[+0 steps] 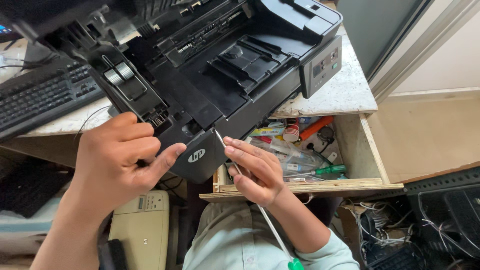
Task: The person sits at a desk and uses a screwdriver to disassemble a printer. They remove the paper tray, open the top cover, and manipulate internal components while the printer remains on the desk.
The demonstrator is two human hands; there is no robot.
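The right hand (255, 170) pinches the thin shaft of a long screwdriver (270, 225), its tip against the front corner of the black printer (215, 75). The left hand (120, 160) grips the printer's opened edge, thumb pressed on the casing. The printer sits tilted on a pale desk (345, 90), keyboard (40, 95) at left; an open drawer (370, 150) holds what seem to be tools

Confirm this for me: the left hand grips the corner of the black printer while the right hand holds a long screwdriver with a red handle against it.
Not quite. In the head view, the right hand holds a long screwdriver whose handle is green, not red. The rest stands: the left hand grips the corner of the black printer, and the screwdriver's tip rests against it.
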